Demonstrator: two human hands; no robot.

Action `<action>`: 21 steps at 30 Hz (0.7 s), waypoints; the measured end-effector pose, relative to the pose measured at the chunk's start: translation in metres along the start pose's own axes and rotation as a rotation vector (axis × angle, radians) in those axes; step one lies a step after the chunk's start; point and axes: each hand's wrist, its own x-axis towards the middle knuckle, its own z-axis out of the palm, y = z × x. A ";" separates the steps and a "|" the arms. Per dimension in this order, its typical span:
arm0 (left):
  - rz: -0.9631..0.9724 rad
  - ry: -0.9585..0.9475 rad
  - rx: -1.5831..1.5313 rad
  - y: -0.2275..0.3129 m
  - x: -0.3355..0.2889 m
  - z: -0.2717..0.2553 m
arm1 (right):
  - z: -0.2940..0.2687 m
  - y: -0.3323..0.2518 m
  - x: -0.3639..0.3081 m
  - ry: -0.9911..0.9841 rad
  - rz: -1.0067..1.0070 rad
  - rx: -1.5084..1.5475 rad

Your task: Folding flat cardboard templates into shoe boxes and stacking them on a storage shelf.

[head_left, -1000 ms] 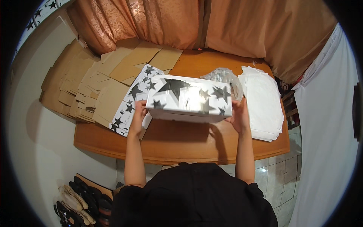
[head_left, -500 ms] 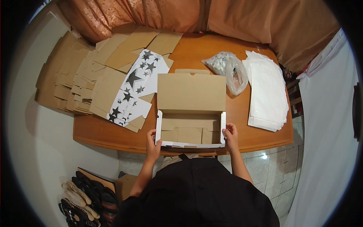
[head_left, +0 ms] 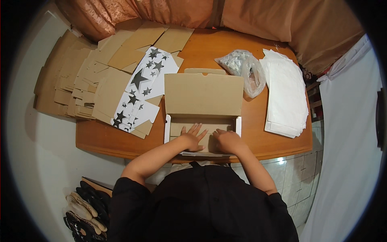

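A cardboard box (head_left: 203,97), brown inside and white outside, stands at the table's near edge with its lid raised at the back. Inside it, my left hand (head_left: 193,138) lies palm down with spread fingers on the bottom panel. My right hand (head_left: 227,141) is also in the box, to the right, its fingers bent and touching the bottom. Neither hand holds anything. My forearms hide parts of the front wall.
Flat cardboard blanks (head_left: 80,80) pile up at the left of the wooden table (head_left: 201,48). A white blank with dark stars (head_left: 139,78) lies over them. A clear plastic bag (head_left: 244,68) and a stack of white paper sheets (head_left: 285,94) lie at right. Shoes (head_left: 86,209) stand lower left.
Both hands have left the box's outer side walls and moved inward onto its bottom. The box stays nearly in place with its lid still up.
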 end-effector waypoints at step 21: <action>-0.108 -0.290 0.036 -0.013 0.020 0.008 | 0.033 0.011 0.050 -0.517 0.114 -0.204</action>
